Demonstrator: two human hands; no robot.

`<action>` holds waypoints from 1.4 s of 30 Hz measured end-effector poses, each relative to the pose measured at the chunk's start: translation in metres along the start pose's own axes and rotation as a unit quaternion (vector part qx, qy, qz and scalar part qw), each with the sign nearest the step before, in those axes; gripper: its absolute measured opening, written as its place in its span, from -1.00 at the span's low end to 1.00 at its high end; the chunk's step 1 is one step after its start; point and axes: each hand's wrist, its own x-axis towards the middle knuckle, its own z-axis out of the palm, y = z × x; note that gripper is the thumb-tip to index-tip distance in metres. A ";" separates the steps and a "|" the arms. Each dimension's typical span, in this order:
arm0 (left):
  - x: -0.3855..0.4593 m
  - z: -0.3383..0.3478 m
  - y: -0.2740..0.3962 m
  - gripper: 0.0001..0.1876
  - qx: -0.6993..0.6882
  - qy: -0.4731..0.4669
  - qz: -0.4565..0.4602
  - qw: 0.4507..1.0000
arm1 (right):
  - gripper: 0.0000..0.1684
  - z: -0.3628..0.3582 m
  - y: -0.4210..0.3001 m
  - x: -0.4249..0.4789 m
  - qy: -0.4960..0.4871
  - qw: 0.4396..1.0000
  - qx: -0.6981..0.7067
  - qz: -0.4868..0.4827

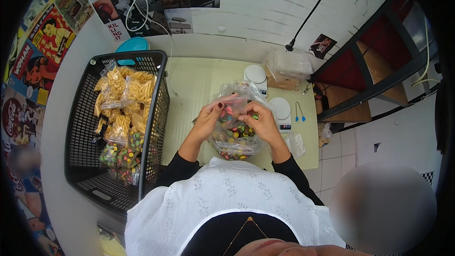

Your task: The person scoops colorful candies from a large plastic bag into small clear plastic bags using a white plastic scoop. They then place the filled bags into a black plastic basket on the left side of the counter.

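Both of my hands hold a small clear plastic bag (237, 106) by its upper edge. Several pink and other coloured pieces show through its film. My left hand (210, 116) pinches the left corner, thumb on top. At the right corner, the fingers of my right hand (261, 117) are closed on the film. Directly beneath is a large clear plastic bag (227, 144), its mouth open. Inside it lie many small brown, yellow, green and pink pieces (241, 131), perhaps sweets. My hands partly cover this large bag.
A black plastic basket (80, 128) at left holds filled bags (121, 89). Right of the large bag are two white kitchen scales (280, 108) (255, 74), blue-tipped tongs (300, 112) and flat clear bags (295, 145). A cardboard box (282, 82) stands by the wall. A black cable (309, 14) hangs above.
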 end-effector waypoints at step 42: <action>-0.012 -0.021 0.028 -0.47 0.155 0.071 0.041 0.985 | -0.75 -0.012 -0.037 0.000 -0.004 0.966 -0.246 -0.083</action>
